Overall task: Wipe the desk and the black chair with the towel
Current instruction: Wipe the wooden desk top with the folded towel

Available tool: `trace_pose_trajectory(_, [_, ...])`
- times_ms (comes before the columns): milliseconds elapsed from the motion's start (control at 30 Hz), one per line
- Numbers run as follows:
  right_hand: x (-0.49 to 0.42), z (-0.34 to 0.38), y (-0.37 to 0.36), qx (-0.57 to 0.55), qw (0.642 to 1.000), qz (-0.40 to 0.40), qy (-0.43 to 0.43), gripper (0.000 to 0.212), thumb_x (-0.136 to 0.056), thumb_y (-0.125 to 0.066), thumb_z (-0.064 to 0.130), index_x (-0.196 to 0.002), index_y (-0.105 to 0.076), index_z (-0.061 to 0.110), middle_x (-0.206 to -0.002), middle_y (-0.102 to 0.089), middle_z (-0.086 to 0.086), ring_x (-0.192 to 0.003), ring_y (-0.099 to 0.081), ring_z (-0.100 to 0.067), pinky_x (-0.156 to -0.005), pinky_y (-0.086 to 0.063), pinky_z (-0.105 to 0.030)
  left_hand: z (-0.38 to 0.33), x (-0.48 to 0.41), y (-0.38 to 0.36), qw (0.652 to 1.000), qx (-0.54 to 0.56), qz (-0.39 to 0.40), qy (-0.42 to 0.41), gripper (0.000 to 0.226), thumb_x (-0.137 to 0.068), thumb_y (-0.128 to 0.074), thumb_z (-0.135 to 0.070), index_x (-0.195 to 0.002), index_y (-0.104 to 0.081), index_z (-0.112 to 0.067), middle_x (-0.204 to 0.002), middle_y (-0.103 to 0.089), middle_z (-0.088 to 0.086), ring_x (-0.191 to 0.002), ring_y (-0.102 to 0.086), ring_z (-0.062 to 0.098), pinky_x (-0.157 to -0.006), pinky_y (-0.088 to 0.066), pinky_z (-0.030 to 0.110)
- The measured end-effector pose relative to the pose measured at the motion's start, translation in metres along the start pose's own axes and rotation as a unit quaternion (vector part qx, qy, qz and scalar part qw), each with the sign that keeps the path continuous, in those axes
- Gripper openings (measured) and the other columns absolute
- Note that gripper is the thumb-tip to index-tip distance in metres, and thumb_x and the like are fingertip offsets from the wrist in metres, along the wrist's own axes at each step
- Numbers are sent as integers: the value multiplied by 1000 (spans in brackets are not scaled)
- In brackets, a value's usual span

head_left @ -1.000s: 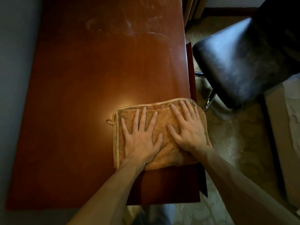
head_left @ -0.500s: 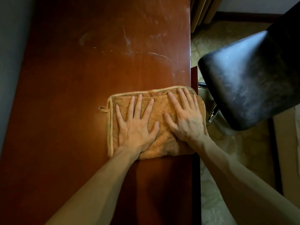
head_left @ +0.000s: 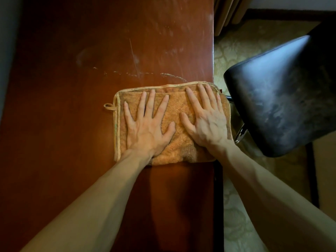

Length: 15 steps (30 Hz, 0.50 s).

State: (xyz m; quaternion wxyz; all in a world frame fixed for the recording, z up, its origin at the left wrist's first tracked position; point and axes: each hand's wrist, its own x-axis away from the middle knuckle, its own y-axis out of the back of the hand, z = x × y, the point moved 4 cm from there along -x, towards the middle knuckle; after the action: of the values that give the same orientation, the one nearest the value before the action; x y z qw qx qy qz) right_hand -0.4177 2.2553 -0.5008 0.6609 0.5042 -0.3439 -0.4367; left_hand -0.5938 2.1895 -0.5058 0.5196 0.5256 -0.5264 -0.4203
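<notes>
A folded orange towel (head_left: 176,106) with a pale hem and a small loop lies flat on the reddish-brown desk (head_left: 72,124), at the desk's right edge. My left hand (head_left: 147,128) presses on its left half with fingers spread and straight. My right hand (head_left: 207,119) presses flat on its right half, fingers reaching the towel's far hem. A thin line of dust and pale streaks (head_left: 163,75) lies on the desk just beyond the towel. The black chair (head_left: 283,99) stands right of the desk, its seat dull and smudged.
A grey wall (head_left: 7,51) runs along the desk's left side. Patterned carpet (head_left: 236,224) covers the floor on the right. Curtain folds (head_left: 229,13) hang at the far right of the desk. The chair's chrome frame (head_left: 240,133) shows below its seat.
Both hands have pushed the towel away from me along the desk's right edge, closer to the dust line. The near part of the desk has dropped out of view.
</notes>
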Motion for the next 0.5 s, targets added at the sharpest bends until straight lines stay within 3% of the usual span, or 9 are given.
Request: trace_pose_trajectory(500, [-79, -16, 2, -8, 999, -36, 0, 72, -99, -33, 63, -162, -27, 27, -170, -21, -12, -158, -12, -27, -128, -9, -51, 10, -87, 10, 1000, 4, -8, -7, 75, -98, -23, -68, -165, -5, -40, -175, 3, 3, -161, 6, 22, -122, 2, 69])
